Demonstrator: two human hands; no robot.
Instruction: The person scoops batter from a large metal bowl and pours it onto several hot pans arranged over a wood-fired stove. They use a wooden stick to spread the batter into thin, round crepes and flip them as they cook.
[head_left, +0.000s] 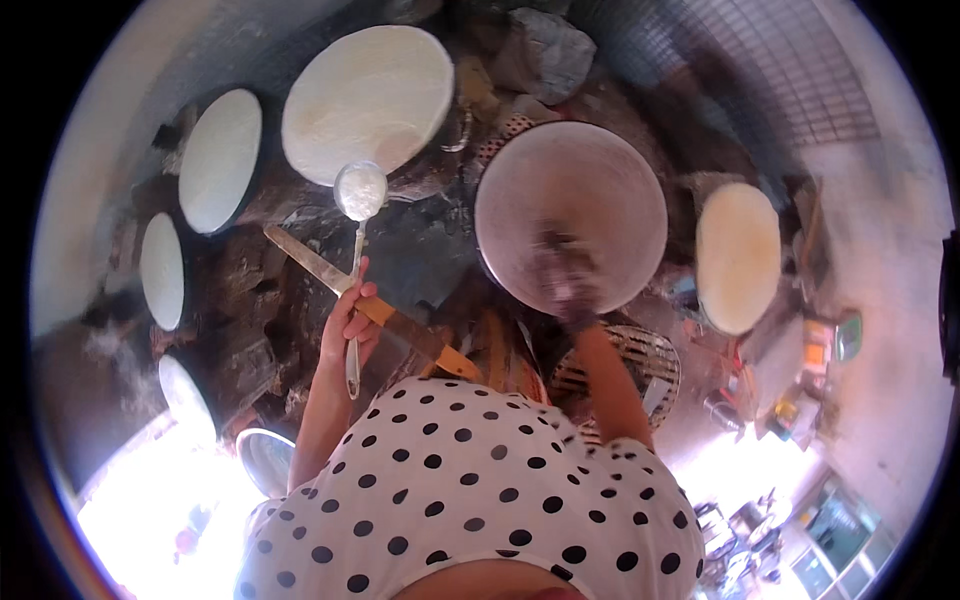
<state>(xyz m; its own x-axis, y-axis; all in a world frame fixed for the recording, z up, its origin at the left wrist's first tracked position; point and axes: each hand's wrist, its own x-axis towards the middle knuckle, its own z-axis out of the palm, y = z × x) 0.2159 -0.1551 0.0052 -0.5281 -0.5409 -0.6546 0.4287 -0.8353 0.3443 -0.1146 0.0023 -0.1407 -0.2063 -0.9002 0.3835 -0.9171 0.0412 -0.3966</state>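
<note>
My left hand (352, 319) grips two tools at once. One is a metal ladle (360, 193) with white batter in its bowl, held at the near rim of a large round pan (367, 105) covered by a pale, smooth layer. The other is a long flat spatula (307, 259) with a yellow-and-brown handle, slanting across under the ladle's shaft. Over the near part of a bare, greyish round pan (574, 180) is my right hand (570, 289), blurred by motion. Something dark, a glove or a cloth, covers it, hiding the fingers.
More pale-topped round pans stand at left (221, 161), far left (163, 271), lower left (186, 397) and right (739, 259). A metal basin (266, 459) sits beside my left forearm. A slatted round rack (660, 375) lies under my right arm. Crumpled grey sheeting (551, 56) is at the back.
</note>
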